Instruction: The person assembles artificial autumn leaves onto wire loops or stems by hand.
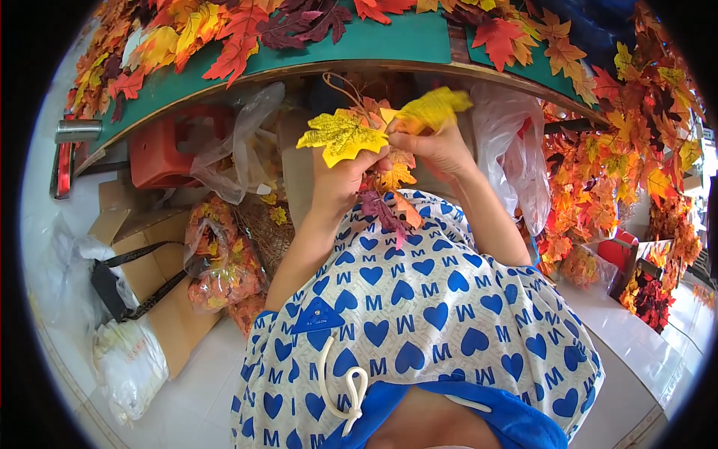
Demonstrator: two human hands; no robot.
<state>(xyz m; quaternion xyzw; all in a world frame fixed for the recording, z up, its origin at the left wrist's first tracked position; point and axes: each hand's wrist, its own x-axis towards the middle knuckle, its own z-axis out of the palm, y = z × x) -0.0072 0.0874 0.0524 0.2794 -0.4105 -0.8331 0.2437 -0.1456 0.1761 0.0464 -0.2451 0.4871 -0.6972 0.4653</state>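
My left hand (345,173) is closed round an artificial maple-leaf garland, with a yellow leaf (342,136) spread over its fingers. Close beside it, my right hand (440,150) pinches at the base of another yellow leaf (435,109), which is smeared by motion. Between and below the hands hang more leaves of the garland: an orange leaf (398,176) and a purple leaf (381,212). A thin brown stem (341,87) loops up past the hands toward the table edge. The exact spot where the fingers meet is partly hidden by leaves.
A green-topped table (396,39) curves across in front, heaped with red, orange and purple leaves. Leaf garlands (572,179) hang at right. A red stool (161,150), a leaf-filled plastic bag (221,262) and a cardboard box (168,318) stand at left.
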